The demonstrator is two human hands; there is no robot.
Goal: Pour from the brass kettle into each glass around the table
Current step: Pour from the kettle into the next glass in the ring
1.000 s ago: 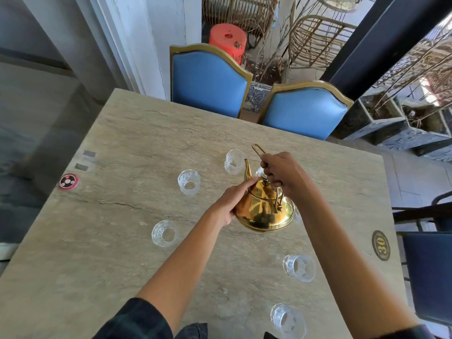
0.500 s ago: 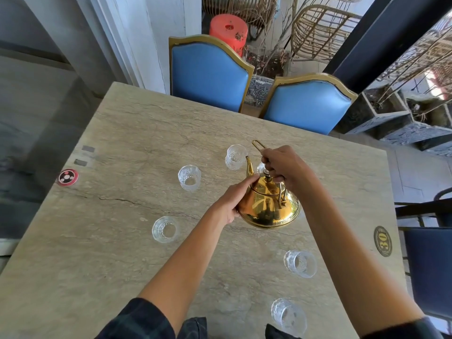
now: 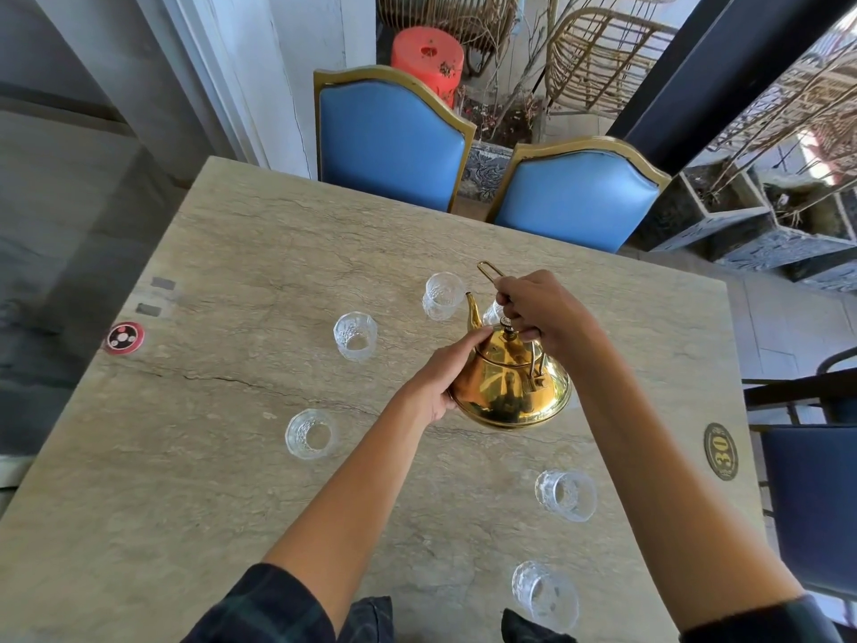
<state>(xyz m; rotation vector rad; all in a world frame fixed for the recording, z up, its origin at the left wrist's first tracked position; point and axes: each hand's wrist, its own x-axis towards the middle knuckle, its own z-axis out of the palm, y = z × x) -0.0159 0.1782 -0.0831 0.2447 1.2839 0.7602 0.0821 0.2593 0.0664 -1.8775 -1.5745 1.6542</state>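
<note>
Right hand (image 3: 538,313) grips brass kettle (image 3: 510,387) handle — left hand (image 3: 445,378) fingers flat against its side, spout beside far glass (image 3: 443,295).

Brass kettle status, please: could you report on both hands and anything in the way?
Right hand grips handle; left hand steadies body. Brass kettle lifted, spout toward far glass. Second glass partly hidden behind spout.
</note>
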